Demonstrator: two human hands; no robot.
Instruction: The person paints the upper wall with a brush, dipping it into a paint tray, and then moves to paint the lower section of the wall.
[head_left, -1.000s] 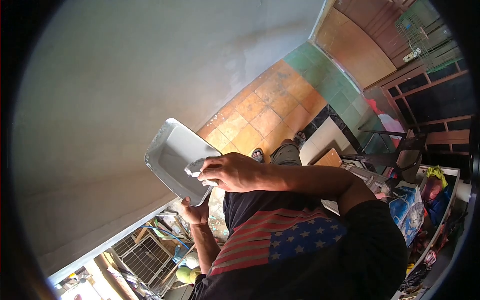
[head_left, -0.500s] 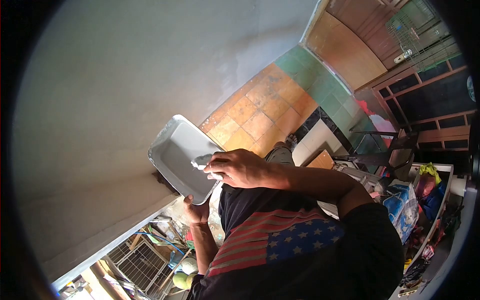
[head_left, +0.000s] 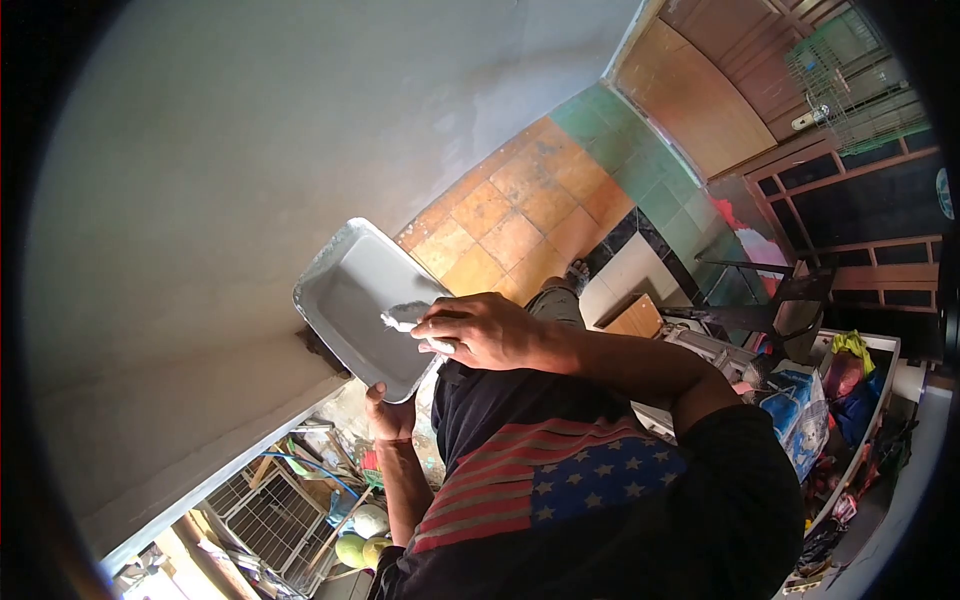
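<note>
My left hand (head_left: 391, 415) grips the near lower corner of a grey rectangular paint tray (head_left: 352, 290), its thumb over the rim. The tray is tilted and has white smears along its edge. Over its right side is my right hand (head_left: 478, 332), its fingers closed round what looks like a small paintbrush (head_left: 397, 322) with a frayed white tip. Most of this brush is hidden in the fingers, and another white bit shows below them. A shadow of the hand falls on the tray's inner face.
A grey wall (head_left: 200, 200) rises close behind the tray. Orange floor tiles (head_left: 510, 235) lie beyond. To the right are a dark chair (head_left: 790, 305) and a box of mixed items (head_left: 850, 400). A wire rack (head_left: 280, 520) and round green fruits (head_left: 352, 550) lie lower left.
The tray and both hands have shifted very slightly in view, with the same grips. The surroundings have shifted a little as the head camera moved.
</note>
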